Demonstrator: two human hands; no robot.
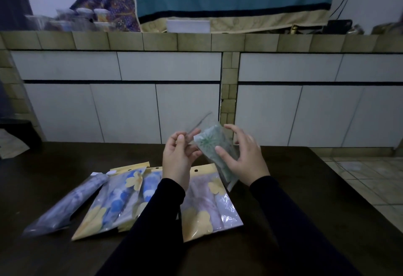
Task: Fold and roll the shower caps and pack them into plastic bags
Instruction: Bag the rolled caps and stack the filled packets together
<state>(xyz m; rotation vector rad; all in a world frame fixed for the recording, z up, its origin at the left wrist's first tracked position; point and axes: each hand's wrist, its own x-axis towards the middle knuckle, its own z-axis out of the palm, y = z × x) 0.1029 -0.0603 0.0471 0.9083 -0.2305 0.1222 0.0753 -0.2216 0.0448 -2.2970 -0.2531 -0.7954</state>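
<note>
A green rolled cap (209, 144) sits inside a clear bag (214, 151) held above the dark surface (305, 188), its long axis tilted, top end up and to the left, bottom end toward the lower right. The right hand (244, 155) cups the bag, thumb across its front. The left hand (180, 151) pinches the bag's open flap at the top. Below, on the surface, lie a grey pack (65, 206), a blue pack (113, 201) and a pink pack (209, 206), each with a cap inside.

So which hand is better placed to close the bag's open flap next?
Left, probably. The left hand already pinches the flap at the clear bag's open top, while the right hand grips the green cap roll through the bag.
</note>
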